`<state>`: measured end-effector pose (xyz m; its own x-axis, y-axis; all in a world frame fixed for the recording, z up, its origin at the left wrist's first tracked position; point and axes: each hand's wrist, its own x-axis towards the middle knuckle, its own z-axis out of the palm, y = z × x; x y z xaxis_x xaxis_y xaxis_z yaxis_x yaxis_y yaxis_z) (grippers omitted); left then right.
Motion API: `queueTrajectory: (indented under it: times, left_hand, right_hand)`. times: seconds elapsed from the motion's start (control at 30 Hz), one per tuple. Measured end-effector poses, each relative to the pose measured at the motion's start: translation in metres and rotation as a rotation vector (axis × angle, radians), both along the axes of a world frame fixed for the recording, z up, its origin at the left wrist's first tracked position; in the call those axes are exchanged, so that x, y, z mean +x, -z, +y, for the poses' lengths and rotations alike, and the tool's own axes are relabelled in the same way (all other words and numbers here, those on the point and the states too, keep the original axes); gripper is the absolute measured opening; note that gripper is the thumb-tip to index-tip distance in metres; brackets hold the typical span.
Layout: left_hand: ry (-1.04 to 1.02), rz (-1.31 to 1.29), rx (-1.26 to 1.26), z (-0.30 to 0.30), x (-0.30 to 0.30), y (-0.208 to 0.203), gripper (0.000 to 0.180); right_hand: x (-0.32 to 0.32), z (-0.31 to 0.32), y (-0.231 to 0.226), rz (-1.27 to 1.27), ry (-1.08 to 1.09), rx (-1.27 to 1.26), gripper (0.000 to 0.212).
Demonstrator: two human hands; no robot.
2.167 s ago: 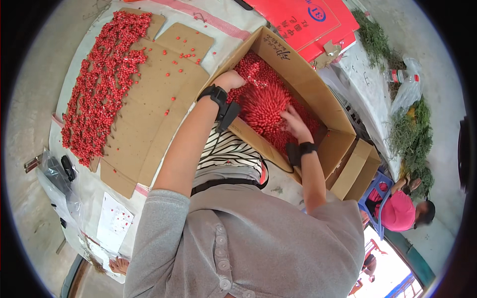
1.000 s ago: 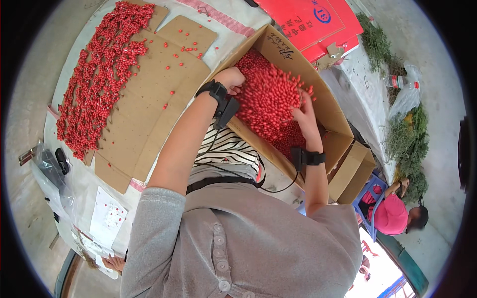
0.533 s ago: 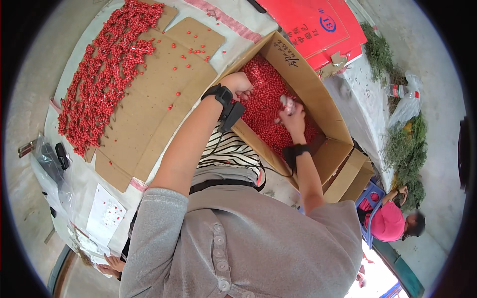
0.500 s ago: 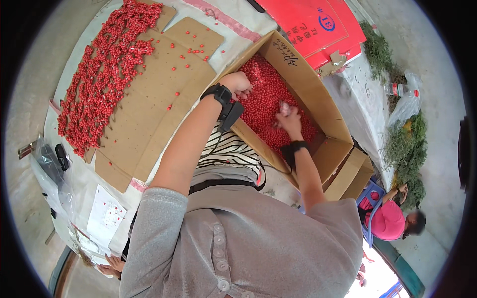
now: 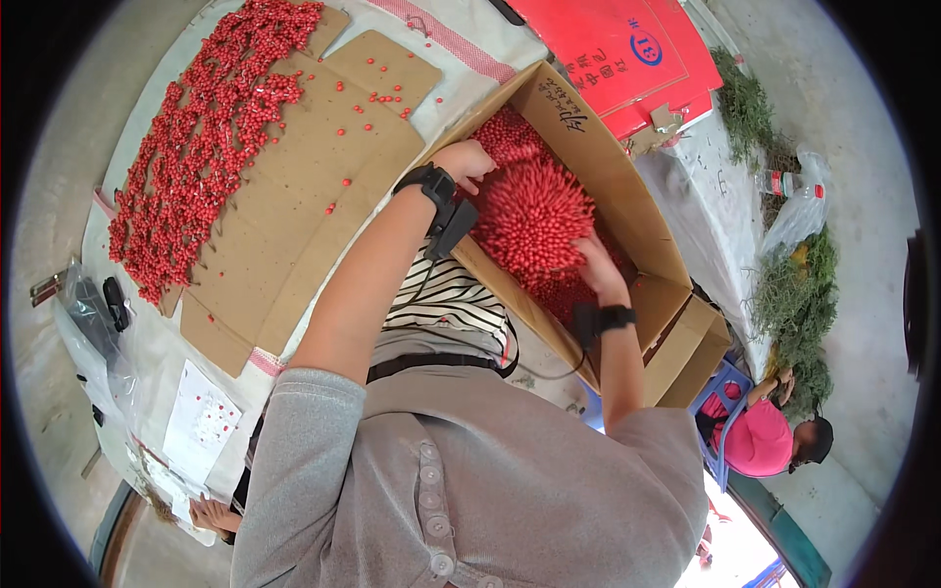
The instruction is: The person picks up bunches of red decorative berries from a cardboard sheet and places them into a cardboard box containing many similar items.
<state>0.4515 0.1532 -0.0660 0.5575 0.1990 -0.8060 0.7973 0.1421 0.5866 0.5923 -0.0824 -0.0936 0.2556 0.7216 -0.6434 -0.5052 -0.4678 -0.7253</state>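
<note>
Right hand (image 5: pixel 600 269) (black wristband (image 5: pixel 618 317)) at red berries (image 5: pixel 532 218) in cardboard box (image 5: pixel 627 186)

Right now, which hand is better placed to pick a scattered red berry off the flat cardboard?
Left, probably: the left hand is at the side of the box nearest the flat cardboard, while the right hand is farther, inside the box, at the red bunch. The left's grip is unclear.

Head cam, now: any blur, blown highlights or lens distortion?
Head view: red berries in the cardboard box look smeared by the right hand, probably motion blur; head view: bright opening at lower right blown out; head view: dark fisheye rim, left edge of the white-covered table bowed.
</note>
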Motion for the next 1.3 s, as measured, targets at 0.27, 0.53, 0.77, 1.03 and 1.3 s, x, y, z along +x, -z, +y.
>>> queueTrajectory:
  times: [0.27, 0.53, 0.77, 1.03, 1.3]
  left_hand:
    - [0.085, 0.036, -0.103, 0.003, 0.006, 0.01, 0.044]
    - [0.074, -0.012, -0.021, 0.0, 0.003, 0.013, 0.047]
    - [0.127, -0.055, 0.008, 0.002, 0.003, 0.011, 0.04]
    - [0.086, -0.079, 0.035, 0.003, 0.005, 0.021, 0.033]
    - [0.129, -0.04, 0.07, 0.001, 0.005, 0.022, 0.034]
  right_hand:
    - [-0.021, 0.071, -0.075, -1.293, 0.047, 0.314, 0.063]
    - [-0.023, 0.076, -0.061, -1.956, -0.138, 0.148, 0.061]
    - [-0.006, 0.023, 0.061, -1.296, -0.145, -0.365, 0.057]
    - [-0.002, 0.007, 0.142, 0.062, -0.089, -0.395, 0.044]
    - [-0.012, 0.035, -0.05, -0.437, 0.148, 0.19, 0.052]
